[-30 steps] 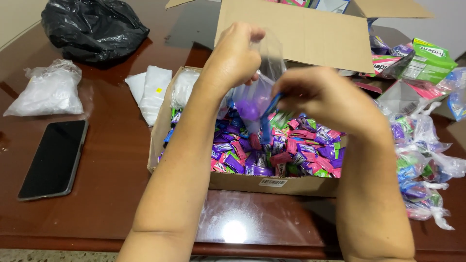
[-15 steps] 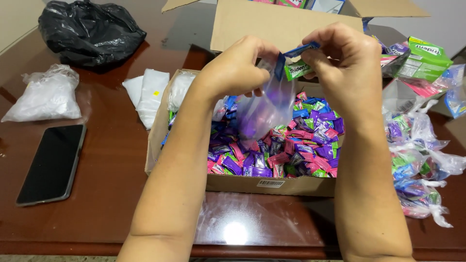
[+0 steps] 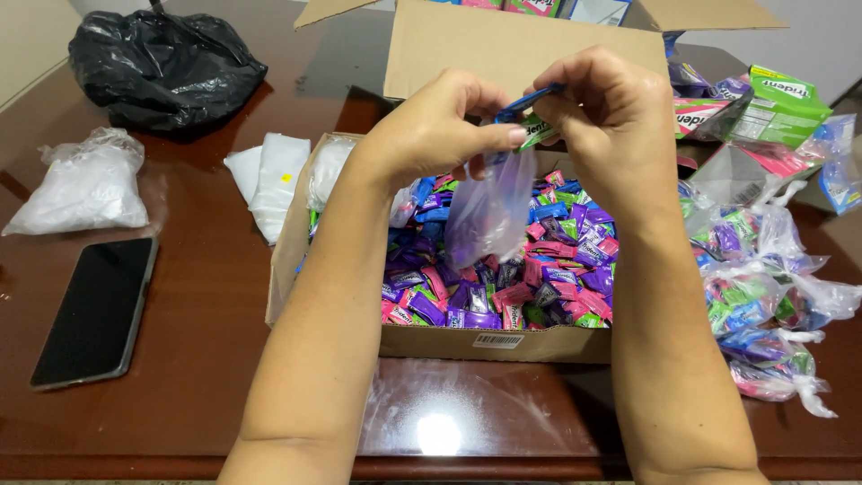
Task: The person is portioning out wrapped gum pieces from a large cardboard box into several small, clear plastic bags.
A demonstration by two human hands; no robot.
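Head cam: L hand [image 3: 431, 135] & R hand [image 3: 611, 117] fingers pinch small clear bag [image 3: 489, 211] over candy box [image 3: 422, 341].

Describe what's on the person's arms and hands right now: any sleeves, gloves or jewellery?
Nothing is worn: the left hand and the right hand are bare, with no gloves, rings, watch or bracelets. Both forearms are uncovered up to the frame edge, no sleeves showing. Fingernails look short and unpainted.

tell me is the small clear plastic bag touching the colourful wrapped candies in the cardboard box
Cannot tell. In the head view the small clear plastic bag hangs from both hands over the candies; its bottom overlaps them, so no gap or contact shows.
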